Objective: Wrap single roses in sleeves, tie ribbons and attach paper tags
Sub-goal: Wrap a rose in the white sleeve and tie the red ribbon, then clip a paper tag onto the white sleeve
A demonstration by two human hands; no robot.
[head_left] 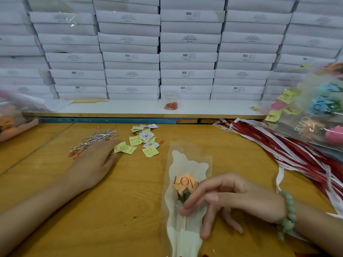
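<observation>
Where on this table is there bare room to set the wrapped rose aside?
Bare wood lies between the left hand and the sleeved rose, and again between that sleeve and the ribbon pile. The back middle is crowded with paper tags and silver ties; ribbons fill the right edge.

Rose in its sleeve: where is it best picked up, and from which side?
Probably at the stem, below the bloom, pinching from above on the right. The sleeve lies flat, stem end nearest, and the right hand rests there.
</observation>
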